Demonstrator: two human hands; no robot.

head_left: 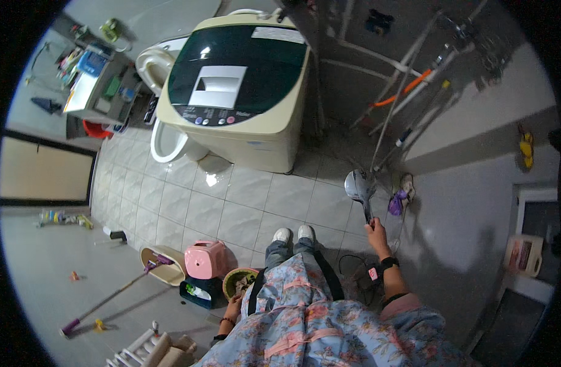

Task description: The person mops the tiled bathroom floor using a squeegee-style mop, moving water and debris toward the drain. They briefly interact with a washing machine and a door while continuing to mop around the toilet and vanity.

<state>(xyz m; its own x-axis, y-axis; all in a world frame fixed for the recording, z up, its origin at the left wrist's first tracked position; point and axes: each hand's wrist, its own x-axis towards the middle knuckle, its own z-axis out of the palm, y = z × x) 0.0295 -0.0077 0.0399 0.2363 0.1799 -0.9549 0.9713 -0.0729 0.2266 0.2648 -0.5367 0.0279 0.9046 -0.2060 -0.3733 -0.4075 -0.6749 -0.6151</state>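
Observation:
My right hand is closed around the handle of a shiny silver shower head, held out in front of me to the right. Its round head points away from me, above the tiled floor. On the left, my left hand hangs low beside a round green-rimmed bin with crumpled stuff inside. The fingers of that hand are small and partly hidden, so I cannot make out their pose. I wear a blue floral apron.
A cream washing machine with a dark lid stands ahead, a white toilet behind its left side. Left of me are a pink stool, a beige bucket and a purple-ended mop. Several poles lean on the right wall.

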